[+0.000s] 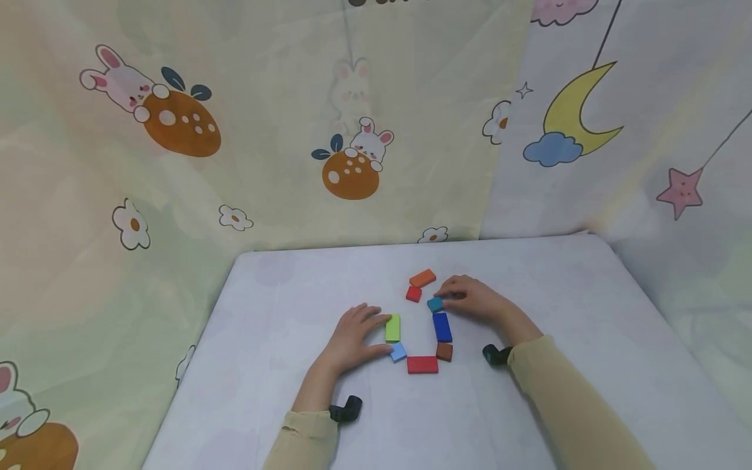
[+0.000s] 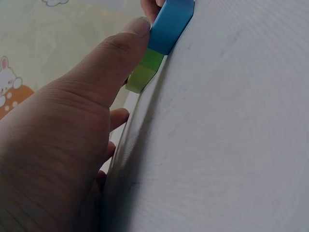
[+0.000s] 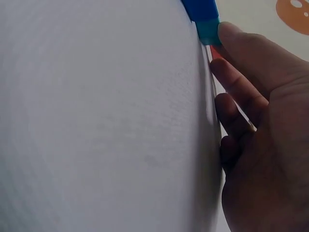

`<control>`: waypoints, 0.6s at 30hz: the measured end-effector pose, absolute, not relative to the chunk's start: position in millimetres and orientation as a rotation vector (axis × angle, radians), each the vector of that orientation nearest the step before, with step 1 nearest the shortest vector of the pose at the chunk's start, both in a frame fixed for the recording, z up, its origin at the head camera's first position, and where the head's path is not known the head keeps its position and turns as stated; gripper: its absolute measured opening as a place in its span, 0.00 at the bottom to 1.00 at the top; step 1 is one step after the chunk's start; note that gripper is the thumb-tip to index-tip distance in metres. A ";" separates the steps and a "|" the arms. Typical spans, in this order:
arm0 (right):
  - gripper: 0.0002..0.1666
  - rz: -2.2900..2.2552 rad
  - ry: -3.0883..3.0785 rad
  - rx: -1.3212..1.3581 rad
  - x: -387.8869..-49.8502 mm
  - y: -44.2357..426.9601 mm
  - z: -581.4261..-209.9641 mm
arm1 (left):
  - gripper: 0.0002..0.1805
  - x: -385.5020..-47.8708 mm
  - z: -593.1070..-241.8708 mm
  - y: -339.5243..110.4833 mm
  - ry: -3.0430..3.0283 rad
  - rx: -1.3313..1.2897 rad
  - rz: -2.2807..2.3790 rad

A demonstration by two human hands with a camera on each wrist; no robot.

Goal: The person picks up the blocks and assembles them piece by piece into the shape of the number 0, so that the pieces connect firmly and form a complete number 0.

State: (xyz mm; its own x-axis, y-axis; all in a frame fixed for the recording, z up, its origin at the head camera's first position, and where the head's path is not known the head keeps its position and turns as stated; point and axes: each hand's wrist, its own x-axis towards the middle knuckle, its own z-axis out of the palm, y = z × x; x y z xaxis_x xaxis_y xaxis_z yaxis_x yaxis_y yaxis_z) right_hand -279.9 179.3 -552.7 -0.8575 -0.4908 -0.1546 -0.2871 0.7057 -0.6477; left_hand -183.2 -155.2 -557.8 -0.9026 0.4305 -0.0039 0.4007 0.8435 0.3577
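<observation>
My left hand [image 1: 350, 339] lies left of the blocks, its thumb touching the light blue block [image 1: 398, 352] and its index fingertip at the upper end of the green block [image 1: 393, 328]. In the left wrist view the thumb meets the side of the light blue block [image 2: 171, 26]. With thumb and index finger, my right hand [image 1: 476, 300] pinches the teal block [image 1: 435, 305], just above the dark blue block [image 1: 442, 327]. The right wrist view has the thumb against the teal block [image 3: 208, 32], with the other fingers bent below.
A brown block [image 1: 444, 352] and a long red block [image 1: 422, 365] lie at the near side of the arrangement. Farther back are a small red block [image 1: 414, 294] and an orange block [image 1: 423, 278]. Patterned cloth hangs behind the white table [image 1: 282, 281].
</observation>
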 end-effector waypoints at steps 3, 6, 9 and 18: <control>0.17 -0.901 2.589 -0.617 -280.1 178.2 -550.4 | 0.39 -183.4 -558.8 -155.2 2.944 0.663 0.527; 0.17 -0.894 2.584 -0.632 -279.7 177.4 -548.0 | 0.39 -183.8 -559.6 -155.5 2.948 0.661 0.521; 0.17 -0.886 2.582 -0.636 -279.7 176.7 -547.3 | 0.39 -184.3 -560.3 -155.4 2.949 0.664 0.529; 0.17 -0.876 2.589 -0.662 -278.6 176.0 -549.3 | 0.39 -184.2 -561.5 -155.1 2.949 0.646 0.529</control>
State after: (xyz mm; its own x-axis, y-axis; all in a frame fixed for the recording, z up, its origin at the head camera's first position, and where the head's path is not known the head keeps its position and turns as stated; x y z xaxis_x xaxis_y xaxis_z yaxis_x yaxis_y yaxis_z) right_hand -278.6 176.0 -549.3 -0.8386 -0.5224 -0.1548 -0.3211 0.7034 -0.6342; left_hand -184.2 -155.1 -561.5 -0.9083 0.4183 -0.0013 0.3917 0.8518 0.3479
